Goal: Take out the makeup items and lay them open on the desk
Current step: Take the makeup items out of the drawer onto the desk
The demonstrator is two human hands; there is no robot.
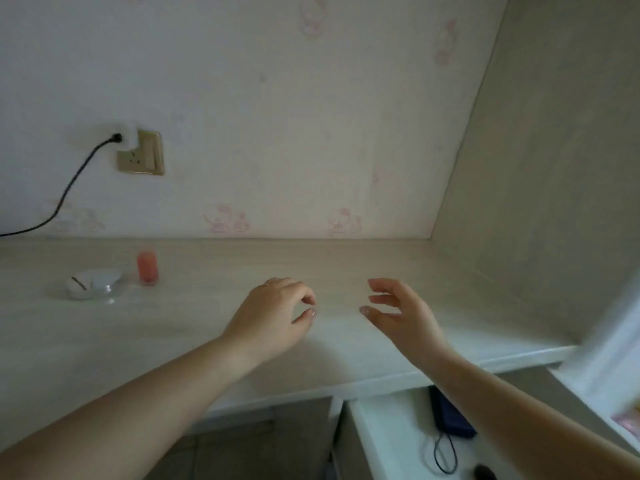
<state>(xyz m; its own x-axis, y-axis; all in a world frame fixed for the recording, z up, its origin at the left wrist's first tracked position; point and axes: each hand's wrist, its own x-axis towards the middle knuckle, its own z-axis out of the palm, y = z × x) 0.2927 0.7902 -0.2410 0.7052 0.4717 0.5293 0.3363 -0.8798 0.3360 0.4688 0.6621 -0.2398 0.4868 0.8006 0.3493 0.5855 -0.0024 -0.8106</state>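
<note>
Over the pale wood-grain desk (346, 271), the left hand (273, 313) hovers with fingers loosely curled and the right hand (401, 313) with fingers spread, both empty; far left stand a small orange-pink bottle (148, 266) and a blurred clear lidded case (95, 284).

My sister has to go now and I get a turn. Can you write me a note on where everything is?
Left hand: empty, fingers loosely curled, above the desk.
Right hand: empty, open, above the desk.
On the desk, far left: a small pink bottle, standing, and a clear dish.
The drawer below is open, with a dark blue pouch inside.
Done: hard to tell. Left: probably lift out the pouch and lay its things open.
</note>
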